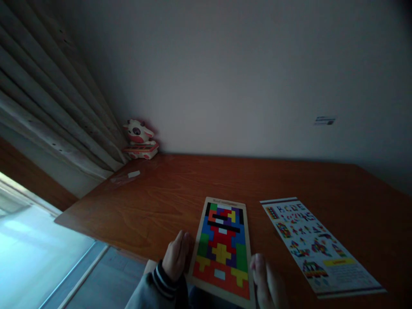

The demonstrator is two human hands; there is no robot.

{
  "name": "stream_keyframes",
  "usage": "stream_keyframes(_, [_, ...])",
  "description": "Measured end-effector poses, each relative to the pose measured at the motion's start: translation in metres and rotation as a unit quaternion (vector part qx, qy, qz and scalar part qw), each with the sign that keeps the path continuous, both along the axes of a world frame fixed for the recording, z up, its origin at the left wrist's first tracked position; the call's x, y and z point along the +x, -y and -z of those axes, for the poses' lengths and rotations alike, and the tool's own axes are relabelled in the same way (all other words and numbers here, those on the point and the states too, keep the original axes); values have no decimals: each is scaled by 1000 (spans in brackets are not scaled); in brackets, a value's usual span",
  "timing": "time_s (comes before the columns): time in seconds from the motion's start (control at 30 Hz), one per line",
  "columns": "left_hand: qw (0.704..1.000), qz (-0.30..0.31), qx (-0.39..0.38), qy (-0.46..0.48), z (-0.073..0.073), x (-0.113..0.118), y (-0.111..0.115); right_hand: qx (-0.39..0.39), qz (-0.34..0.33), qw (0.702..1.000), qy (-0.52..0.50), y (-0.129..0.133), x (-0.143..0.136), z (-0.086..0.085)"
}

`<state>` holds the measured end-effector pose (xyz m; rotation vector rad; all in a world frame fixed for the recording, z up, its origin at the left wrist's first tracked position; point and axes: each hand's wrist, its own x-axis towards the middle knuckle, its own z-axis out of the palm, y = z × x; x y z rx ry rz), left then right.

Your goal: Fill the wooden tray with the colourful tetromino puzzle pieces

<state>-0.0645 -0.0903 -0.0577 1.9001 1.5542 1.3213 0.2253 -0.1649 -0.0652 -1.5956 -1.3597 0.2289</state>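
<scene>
A wooden puzzle board point(226, 201) lies lengthwise before me, near the front of the table. Coloured blocks fill most of it, among them a yellow piece point(221, 254) in the middle, with red, green, blue and purple around it. Several black and white patches show between them. My left hand point(176, 255) is along the board's left side, fingers stretched out, holding nothing. On the opposite side, my right hand point(267, 281) is by the lower right edge, fingers extended and slightly blurred. Whether either hand touches the rim, I cannot tell.
A printed pattern sheet point(322, 249) lies right of the board on the brown wooden table point(180, 184). A cow-shaped toy point(140, 139) stands at the far left corner, with clear plastic point(125, 178) in front. Beside it hangs a curtain point(54, 86).
</scene>
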Motion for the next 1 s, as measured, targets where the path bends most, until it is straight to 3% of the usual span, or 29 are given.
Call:
stream_keyframes(0.1, [994, 78, -69, 28, -22, 10, -4, -68, -57, 995, -52, -16, 8, -14])
stream_keyframes(0.17, [991, 110, -67, 24, -39, 15, -6, -86, -66, 991, -81, -24, 9, -23])
stream_keyframes(0.33, [980, 127, -16, -155, -63, 22, -7, -54, -40, 997, -47, -30, -1, -31])
stream_keyframes(0.5, [960, 132, 24, -247, -58, 19, -5, -36, -4, 995, 96, -23, 5, -14])
stream_keyframes(0.67, [939, 221, 66, -257, -49, 7, -2, -49, -30, 983, 177, -13, 13, -7])
stream_keyframes(0.83, [938, 243, 67, -239, -45, 3, -1, -34, -18, 988, 152, -17, 11, -13])
stream_keyframes(1.0, [944, 235, 69, -219, -51, 10, -6, -58, -23, 998, 10, -28, 14, -23])
